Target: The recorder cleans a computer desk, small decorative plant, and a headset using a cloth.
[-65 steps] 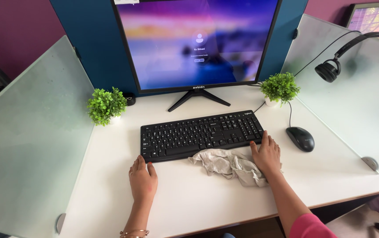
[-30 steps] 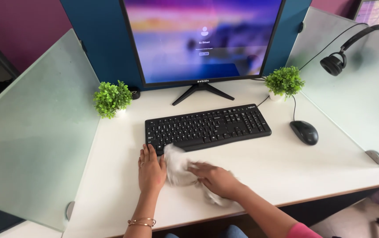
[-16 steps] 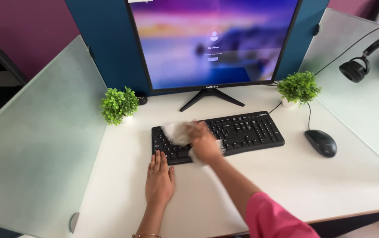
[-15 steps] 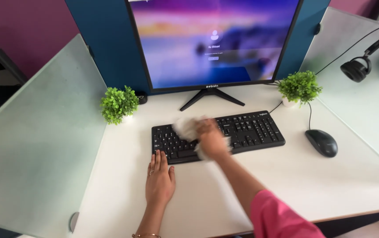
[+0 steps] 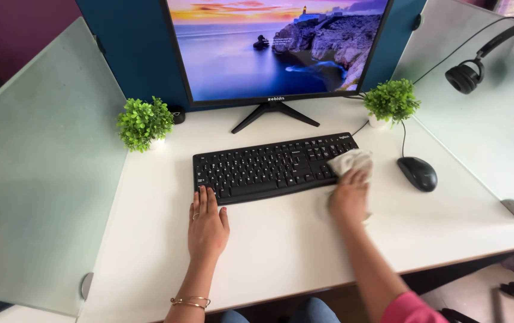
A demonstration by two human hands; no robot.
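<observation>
The person's right hand (image 5: 348, 196) reaches forward across the white desk (image 5: 281, 251), arm stretched out from the lower right, pink sleeve cut off by the bottom edge. Its fingers are curled down onto a crumpled pale grey cloth (image 5: 351, 161), pressing it against the right end of the black keyboard (image 5: 272, 166), over the number pad. The hand is a little blurred, so how each finger sits on the cloth is hard to make out.

The left hand (image 5: 207, 226) lies flat on the desk, palm down, fingers together and straight, their tips touching the keyboard's front edge at its left part. It holds nothing. 2 thin bangles ring that wrist.

The cloth is bunched and wrinkled; part of it pokes out above the right hand, part hides beneath the palm.

Just to the right of the keyboard sits a black mouse (image 5: 417, 173), apart from the cloth. Behind the keyboard stands a monitor (image 5: 275, 48) showing a sea cliff at dusk, its top cut off. 2 small green potted plants (image 5: 143, 124) flank it. Black headphones (image 5: 466, 75) hang on the frosted glass divider (image 5: 490, 137) at right.
</observation>
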